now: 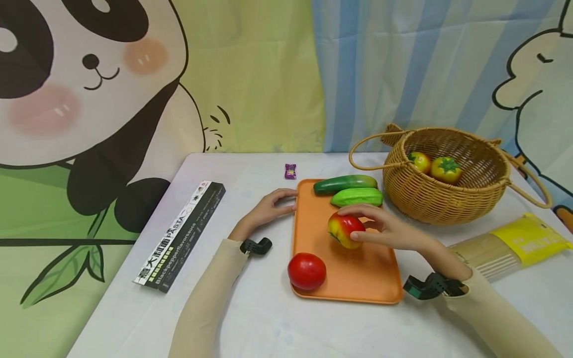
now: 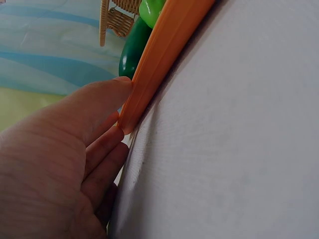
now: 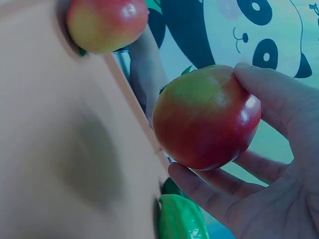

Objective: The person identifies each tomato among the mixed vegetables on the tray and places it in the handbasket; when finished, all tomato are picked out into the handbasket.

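Observation:
My right hand (image 1: 385, 229) grips a red and yellow toy tomato (image 1: 345, 230) between thumb and fingers, above the orange tray (image 1: 349, 278). In the right wrist view this tomato (image 3: 207, 119) is off the tray, its shadow on the surface below. My left hand (image 1: 270, 211) rests its fingertips against the tray's left edge; the left wrist view shows the thumb and fingers (image 2: 102, 154) touching the rim. Another red tomato (image 1: 307, 271) lies in the tray's near left corner. A dark green cucumber (image 1: 344, 184) and a light green ridged vegetable (image 1: 357, 197) lie at its far end.
A wicker basket (image 1: 443, 199) with two yellow-green tomatoes (image 1: 446, 170) inside stands right of the tray. A noodle packet (image 1: 506, 246) lies at right, a black and white pasta box (image 1: 181, 236) at left. A small purple wrapped candy (image 1: 290, 171) sits behind the tray.

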Motion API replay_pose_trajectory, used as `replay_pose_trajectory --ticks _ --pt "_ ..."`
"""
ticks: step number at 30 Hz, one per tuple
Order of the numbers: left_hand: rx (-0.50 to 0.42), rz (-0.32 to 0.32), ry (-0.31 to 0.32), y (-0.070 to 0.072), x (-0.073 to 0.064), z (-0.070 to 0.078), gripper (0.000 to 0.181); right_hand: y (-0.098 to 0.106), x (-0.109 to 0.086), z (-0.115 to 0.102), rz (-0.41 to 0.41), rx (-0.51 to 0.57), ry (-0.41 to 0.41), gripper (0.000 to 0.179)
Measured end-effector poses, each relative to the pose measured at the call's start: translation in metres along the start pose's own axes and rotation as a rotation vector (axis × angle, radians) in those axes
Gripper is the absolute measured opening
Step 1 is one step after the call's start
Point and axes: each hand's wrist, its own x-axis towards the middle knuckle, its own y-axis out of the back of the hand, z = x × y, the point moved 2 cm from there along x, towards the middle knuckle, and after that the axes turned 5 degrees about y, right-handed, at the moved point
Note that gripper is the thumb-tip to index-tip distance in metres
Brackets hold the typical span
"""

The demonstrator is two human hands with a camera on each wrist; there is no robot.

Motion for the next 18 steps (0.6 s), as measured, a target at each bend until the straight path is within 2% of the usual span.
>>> replay_pose_trajectory --ticks 6,12,18 --pt "0.004 -0.005 0.012 0.001 -0.001 0.001 0.046 0.009 -0.001 -0.01 0.013 -0.016 0.046 0.05" --pt "0.004 -0.006 0.005 0.001 -0.001 0.001 0.046 0.023 -0.007 -0.017 0.062 -0.028 0.082 0.052" --pt "0.001 -0.005 0.007 0.0 0.0 0.0 0.046 0.038 -0.013 -0.025 0.102 -0.039 0.172 0.053"
